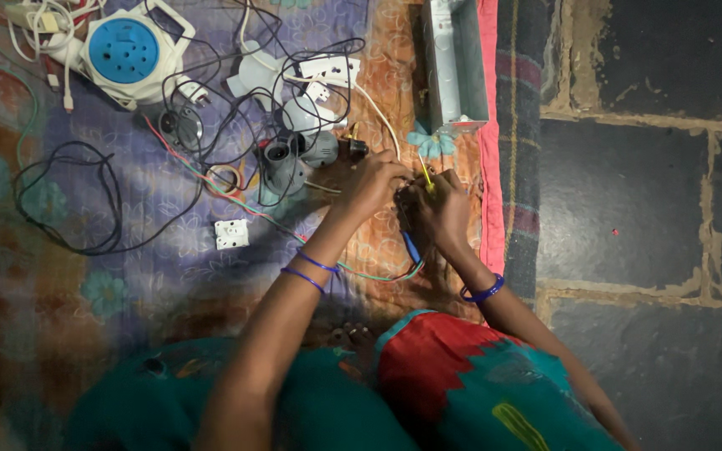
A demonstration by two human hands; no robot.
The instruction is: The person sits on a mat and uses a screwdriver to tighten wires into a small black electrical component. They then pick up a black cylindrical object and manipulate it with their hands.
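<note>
Reaching forward from the lap, both forearms meet over a patterned cloth [60, 276] spread on the floor. The left hand [371, 182] is curled, fingers bent down around a small dark part that mostly hides beneath them; what exactly it grips I cannot tell. The right hand [440, 209] is closed too, pinching a thin yellow-handled screwdriver [424, 174] that stands nearly upright between the two hands, its tip pointing down into the piece held there. A blue-handled tool [411, 247] lies just under the right wrist, beside red and green wires [378, 276] that trail across the cloth. Blue bangles circle both wrists.

Just beyond the left hand sit grey plastic fittings [282, 163] tangled in black cable [68, 200]. A white square switch plate [231, 234] lies flat by itself to the left of the arms. Farther up, a white socket plate [327, 71] rests among the wires, and a round white cable reel with a blue face [127, 52] sits at the upper left corner. A long open metal box [455, 63] lies along the cloth's pink edge above the hands; its inside looks bare. Dark stone floor [637, 192] lies to the right.
</note>
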